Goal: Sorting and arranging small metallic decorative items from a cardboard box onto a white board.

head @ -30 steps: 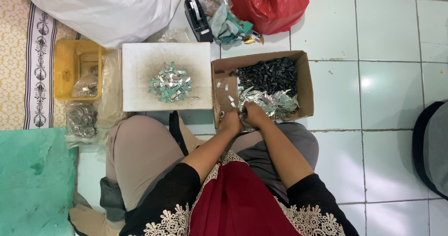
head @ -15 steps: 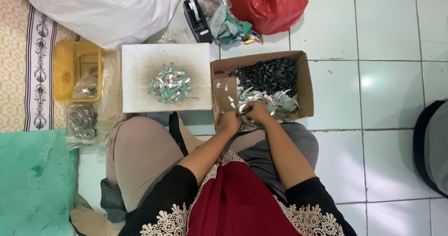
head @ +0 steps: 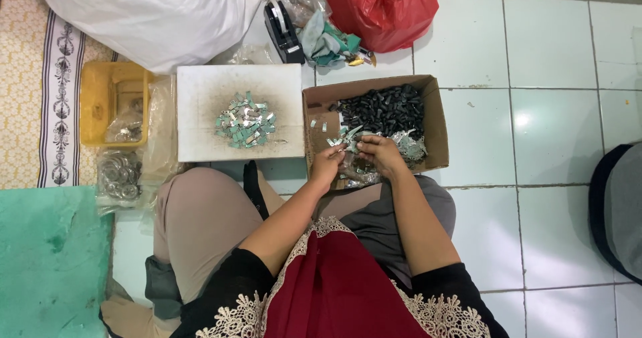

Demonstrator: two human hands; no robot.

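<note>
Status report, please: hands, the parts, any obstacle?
Left hand and right hand together over cardboard box, fingers pinching small silver parts. Black pieces behind. Nothing in the way.

Two hands work at one cardboard box (head: 435,121) at centre, the left hand (head: 328,164) and right hand (head: 380,154), beside one white board (head: 200,90) at nine o'clock of it. One red bag (head: 384,7) and one black tape dispenser (head: 282,34) lie at twelve o'clock, one yellow basket (head: 97,90) farther at nine. The small black pieces (head: 381,108) and the green-silver pieces (head: 245,120) are too many to count.
</note>
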